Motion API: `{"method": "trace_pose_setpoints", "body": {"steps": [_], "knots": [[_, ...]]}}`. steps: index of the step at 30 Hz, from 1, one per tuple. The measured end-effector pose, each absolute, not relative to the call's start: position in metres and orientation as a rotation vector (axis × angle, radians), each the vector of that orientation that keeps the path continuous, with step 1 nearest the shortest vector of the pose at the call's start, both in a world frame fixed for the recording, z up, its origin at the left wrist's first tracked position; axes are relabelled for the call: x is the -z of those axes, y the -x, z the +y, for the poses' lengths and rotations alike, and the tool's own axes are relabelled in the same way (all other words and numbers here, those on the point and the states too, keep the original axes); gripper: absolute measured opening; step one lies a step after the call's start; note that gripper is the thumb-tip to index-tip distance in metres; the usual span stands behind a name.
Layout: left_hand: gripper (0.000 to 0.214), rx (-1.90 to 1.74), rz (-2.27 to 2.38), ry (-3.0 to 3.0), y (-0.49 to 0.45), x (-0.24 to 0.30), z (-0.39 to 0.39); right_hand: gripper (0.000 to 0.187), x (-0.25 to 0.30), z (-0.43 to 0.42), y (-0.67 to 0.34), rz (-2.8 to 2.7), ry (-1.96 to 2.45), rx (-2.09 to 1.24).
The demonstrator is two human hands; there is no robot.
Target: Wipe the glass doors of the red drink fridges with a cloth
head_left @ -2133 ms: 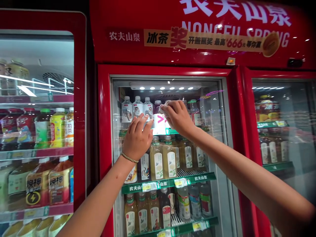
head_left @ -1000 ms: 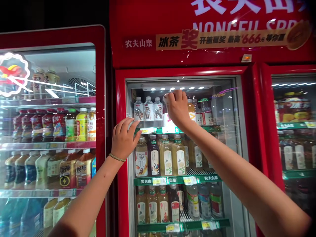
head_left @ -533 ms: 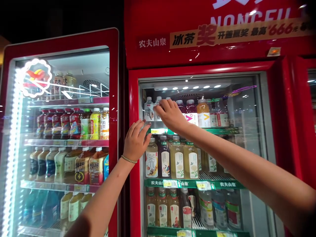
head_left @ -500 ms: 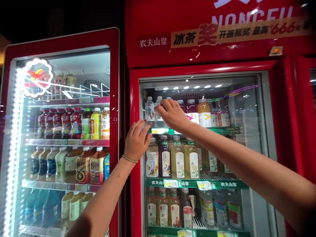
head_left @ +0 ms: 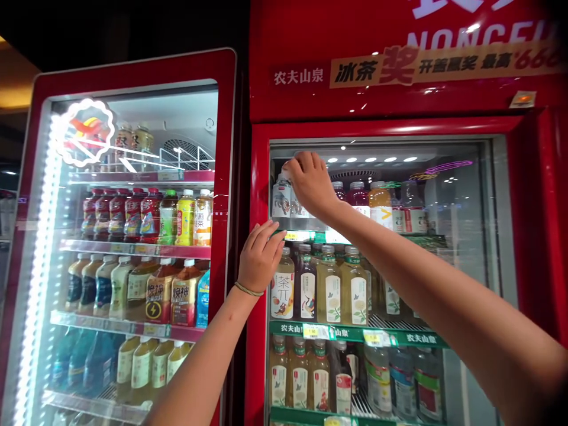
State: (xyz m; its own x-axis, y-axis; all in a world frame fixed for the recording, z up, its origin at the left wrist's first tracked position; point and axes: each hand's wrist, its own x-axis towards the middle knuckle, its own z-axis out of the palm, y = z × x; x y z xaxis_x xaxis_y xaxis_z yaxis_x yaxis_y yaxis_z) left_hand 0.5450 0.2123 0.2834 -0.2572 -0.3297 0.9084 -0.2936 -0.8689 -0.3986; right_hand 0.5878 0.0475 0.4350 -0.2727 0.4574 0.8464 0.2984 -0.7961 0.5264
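My right hand [head_left: 310, 180] is raised to the upper left of the red drinks fridge. Its fingers are curled together beside the cap of a clear bottle with a pale label [head_left: 281, 200] on the top shelf. What the fingers hold, if anything, is hidden behind the hand, and I cannot tell whether they touch the bottle. Lower and to the left, my left hand [head_left: 261, 254] has its fingers stretched out over the left edge of the door frame [head_left: 261, 331]. Nothing shows in it. A thin band [head_left: 248, 290] circles that wrist.
Rows of bottled tea [head_left: 333, 296] stand on the shelves below, behind green price strips [head_left: 355, 335]. A second lit fridge [head_left: 225, 130] with bottles stands to the left. Purple light reflections [head_left: 448, 165] lie across the right part of the fridge front.
My right hand has moved up, from in front of the top-shelf bottles to cap height. My left hand stays by the frame's left edge. The whole view has shifted slightly.
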Motion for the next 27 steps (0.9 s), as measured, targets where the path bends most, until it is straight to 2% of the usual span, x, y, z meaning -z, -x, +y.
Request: {"method": "trace_pose_setpoints", "body": {"steps": [5,9,14,19,23,27], "knots": [[0.024,2.376,0.811,1.869,-0.546,-0.283,0.213,0.027,-0.437,0.058,-0.585,1.106,-1.688,-1.995],[0.023,2.413,0.863,1.879,-0.547,-0.282,0.214,0.032,-0.443,0.062,-0.583,0.962,-1.835,-2.163],[0.024,2.460,0.863,1.869,-0.546,-0.282,0.216,0.027,-0.427,0.057,-0.582,1.103,-1.651,-1.995],[0.028,2.531,0.826,1.853,-0.543,-0.282,0.216,0.027,-0.410,0.053,-0.582,0.998,-1.730,-2.164],[0.030,2.577,0.828,1.821,-0.543,-0.280,0.216,0.029,-0.398,0.052,-0.581,1.180,-1.717,-2.000],[0.028,2.624,0.852,1.820,-0.543,-0.278,0.217,0.031,-0.384,0.049,-0.576,1.078,-1.864,-2.169]]}}
